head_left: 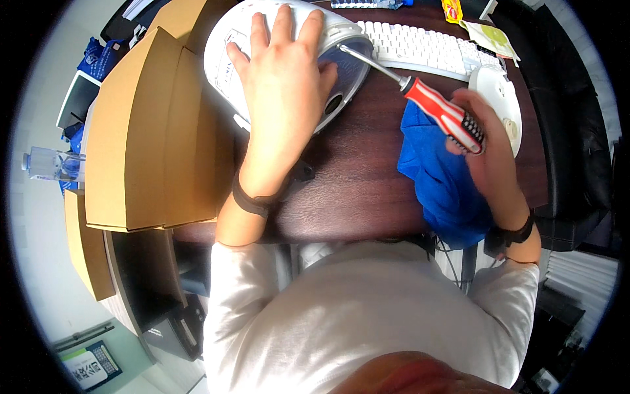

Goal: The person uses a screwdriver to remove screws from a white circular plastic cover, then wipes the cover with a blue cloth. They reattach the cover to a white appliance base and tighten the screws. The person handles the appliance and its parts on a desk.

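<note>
A carton (141, 131) stands at the left, beside a white shell (226, 52) on the tabletop (354, 171). The left grip (285, 85) lies palm down on the shell, fingers spread apart, thumb at the rim. From that rim a screwdriver (430, 102) slants down to the right, tip toward the shell, handle toward the person; from here I can't tell whether the tip touches. A keyboard (420, 49) lies beyond the shaft, and a blue cloth (436, 174) below the handle. The right grip (492, 134) is clamped on the handle, the shell off to its left and farther out; the left grip is nearer, right on it. A white cover (492, 88) lies rightmost.
</note>
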Motion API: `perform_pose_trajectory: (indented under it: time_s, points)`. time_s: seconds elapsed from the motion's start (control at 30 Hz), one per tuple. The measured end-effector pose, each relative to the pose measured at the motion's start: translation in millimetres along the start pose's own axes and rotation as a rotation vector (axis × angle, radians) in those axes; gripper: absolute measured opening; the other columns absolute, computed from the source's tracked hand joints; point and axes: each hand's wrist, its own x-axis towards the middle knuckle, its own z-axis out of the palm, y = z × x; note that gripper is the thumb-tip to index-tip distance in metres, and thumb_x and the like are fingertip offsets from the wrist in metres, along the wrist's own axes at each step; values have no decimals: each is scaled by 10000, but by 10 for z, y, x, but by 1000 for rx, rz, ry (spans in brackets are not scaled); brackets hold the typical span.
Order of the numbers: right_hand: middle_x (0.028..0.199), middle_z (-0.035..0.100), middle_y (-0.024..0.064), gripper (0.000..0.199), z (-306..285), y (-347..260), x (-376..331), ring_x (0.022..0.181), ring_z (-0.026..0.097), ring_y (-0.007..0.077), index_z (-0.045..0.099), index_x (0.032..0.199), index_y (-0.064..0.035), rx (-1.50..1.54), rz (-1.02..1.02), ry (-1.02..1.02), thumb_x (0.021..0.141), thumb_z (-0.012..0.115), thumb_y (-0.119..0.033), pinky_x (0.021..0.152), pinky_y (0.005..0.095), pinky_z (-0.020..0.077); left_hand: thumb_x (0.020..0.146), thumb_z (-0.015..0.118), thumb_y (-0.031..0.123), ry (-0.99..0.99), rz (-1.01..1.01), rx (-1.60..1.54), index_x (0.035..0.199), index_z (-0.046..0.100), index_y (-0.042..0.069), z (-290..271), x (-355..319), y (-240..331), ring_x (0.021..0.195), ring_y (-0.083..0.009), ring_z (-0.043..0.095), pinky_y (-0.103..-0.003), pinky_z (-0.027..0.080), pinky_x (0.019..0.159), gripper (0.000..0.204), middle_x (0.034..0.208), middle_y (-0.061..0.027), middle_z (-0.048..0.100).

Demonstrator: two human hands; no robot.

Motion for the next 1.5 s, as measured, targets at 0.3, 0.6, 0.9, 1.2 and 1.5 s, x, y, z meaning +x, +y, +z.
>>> perform_pose_trajectory:
  time_s: [0.3, 0.6, 0.9, 1.2, 1.5]
  points:
    - [907, 595, 130, 326, -18, -288, 195, 631, 574, 129, 492, 1135, -2, 471, 583, -307, 914, 452, -237, 344, 197, 315, 674, 738, 214, -10, -6, -23, 1207, 542, 177, -26, 4, 21, 1181, -385, 453, -623, 352, 917, 569, 1262, -132, 511]
    - [940, 558, 102, 380, 137, -259, 104, 692, 579, 182, 530, 1056, -28, -1033, -870, 73, 727, 703, -103, 623, 288, 483, 669, 740, 230, 7, -17, -1, 1194, 554, 169, -23, -6, 27, 1178, -381, 455, -622, 355, 915, 560, 1252, -133, 520]
    - [916, 612, 181, 376, 24, -53, 200, 657, 570, 158, 505, 1123, 14, 526, 654, -258, 942, 369, -287, 385, 210, 388, 663, 745, 235, 9, -9, 18, 1195, 555, 164, 13, -3, 19, 1180, -373, 458, -618, 357, 915, 569, 1249, -132, 522]
    - [838, 590, 118, 261, 255, -337, 40, 654, 610, 252, 591, 989, -69, -1148, -783, 16, 748, 692, -81, 560, 307, 486, 674, 739, 226, 7, -12, 0, 1203, 545, 161, -23, -18, 23, 1173, -373, 457, -623, 360, 908, 566, 1251, -133, 516]
    - [930, 588, 40, 338, -10, -2, 78, 783, 555, 60, 552, 1071, -10, -197, 30, -167, 785, 667, -150, 614, 244, 475, 667, 744, 227, 16, -31, -3, 1195, 555, 171, -12, -3, 33, 1177, -380, 457, -627, 349, 919, 564, 1250, -136, 520]
